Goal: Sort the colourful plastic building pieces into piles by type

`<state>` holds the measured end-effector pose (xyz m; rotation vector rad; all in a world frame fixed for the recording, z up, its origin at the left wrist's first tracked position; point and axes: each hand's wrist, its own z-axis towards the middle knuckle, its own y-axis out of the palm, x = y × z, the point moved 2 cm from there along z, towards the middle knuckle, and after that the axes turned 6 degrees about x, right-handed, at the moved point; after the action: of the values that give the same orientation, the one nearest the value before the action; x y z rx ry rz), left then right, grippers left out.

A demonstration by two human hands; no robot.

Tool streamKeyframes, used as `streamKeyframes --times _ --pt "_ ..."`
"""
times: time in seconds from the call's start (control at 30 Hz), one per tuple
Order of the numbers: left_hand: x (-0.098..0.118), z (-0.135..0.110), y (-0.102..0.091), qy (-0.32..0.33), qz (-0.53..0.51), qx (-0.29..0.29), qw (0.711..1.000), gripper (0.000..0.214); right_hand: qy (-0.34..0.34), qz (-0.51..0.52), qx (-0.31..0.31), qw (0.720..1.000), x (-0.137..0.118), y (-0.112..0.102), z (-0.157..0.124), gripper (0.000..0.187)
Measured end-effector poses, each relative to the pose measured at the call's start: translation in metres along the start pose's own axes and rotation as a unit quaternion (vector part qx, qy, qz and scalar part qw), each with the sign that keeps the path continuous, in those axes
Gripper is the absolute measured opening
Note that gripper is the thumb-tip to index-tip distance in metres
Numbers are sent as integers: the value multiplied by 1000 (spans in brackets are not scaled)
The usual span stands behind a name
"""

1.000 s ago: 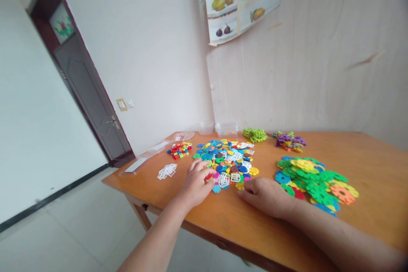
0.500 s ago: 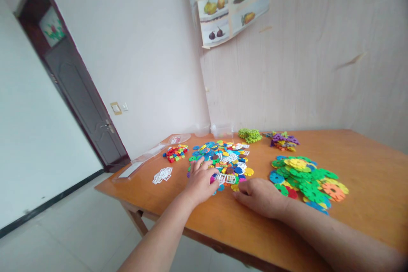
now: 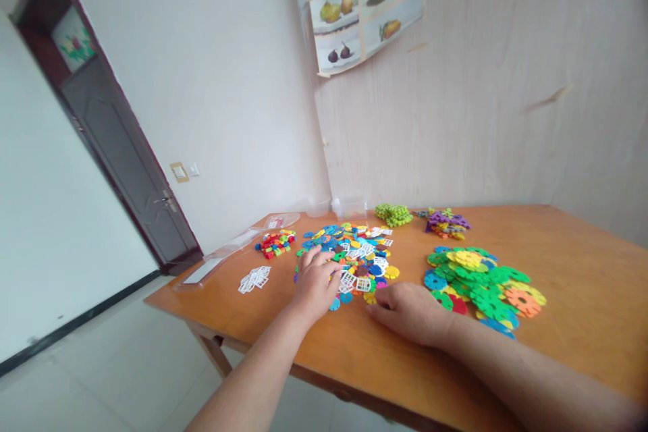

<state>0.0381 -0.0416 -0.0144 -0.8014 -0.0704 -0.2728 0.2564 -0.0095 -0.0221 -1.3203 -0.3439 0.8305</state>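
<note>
My left hand (image 3: 314, 285), fingers spread, lies over the near left side of a mixed pile of small coloured plastic pieces (image 3: 331, 239). Its thumb side is next to a white lattice piece (image 3: 347, 281), possibly touching it. At the pile's near right edge, my right hand (image 3: 411, 312) rests on the table with its fingers curled under. Whatever it holds, if anything, is hidden. A yellow piece (image 3: 370, 298) shows by its knuckles. To its right is a heap of larger notched discs (image 3: 489, 283), mostly green, with yellow, blue, orange and red ones.
The wooden table (image 3: 349, 351) also bears a small white lattice stack (image 3: 254, 279), red and mixed blocks (image 3: 276, 243), light green pieces (image 3: 393, 214), and purple and yellow pieces (image 3: 448, 223). Clear plastic containers (image 3: 349, 208) stand by the wall; a flat clear package (image 3: 223, 260) lies along the left edge.
The view has shifted slightly. My left hand's thumb has moved up a little, and the white lattice piece beside it now shows at a steeper slant. My right hand stays in place.
</note>
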Motion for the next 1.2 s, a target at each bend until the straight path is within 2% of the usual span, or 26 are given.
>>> streamKeyframes --times 0.13,0.3,0.47,0.6,0.73,0.83,0.93,1.0,1.2 --pt "0 2 -3 -9 -35 27 999 22 -3 9 -2 1000 -1 -1 0 41" --pt "-8 1 0 -81 -129 55 987 21 -2 28 -1 1000 0 -2 -2 41" --pt "-35 -4 -2 -174 -179 105 963 19 -3 34 -7 999 2 -1 -2 41" --pt "-65 -10 -15 -234 -179 147 944 19 -7 35 -5 999 2 0 -2 42" --pt "-97 -21 -37 -301 -94 175 933 21 -9 37 -8 999 2 0 -2 42" --pt "-113 -30 -53 -336 31 152 929 23 -10 35 -10 999 2 1 -2 42" --pt "-118 -37 -67 -356 150 121 915 25 -16 37 -8 999 3 3 -1 42" --pt "-119 -40 -73 -372 193 114 901 26 -17 38 -7 999 4 4 -1 42" --pt "-124 -44 -72 -410 220 69 883 28 -9 34 -12 999 5 5 -1 43"
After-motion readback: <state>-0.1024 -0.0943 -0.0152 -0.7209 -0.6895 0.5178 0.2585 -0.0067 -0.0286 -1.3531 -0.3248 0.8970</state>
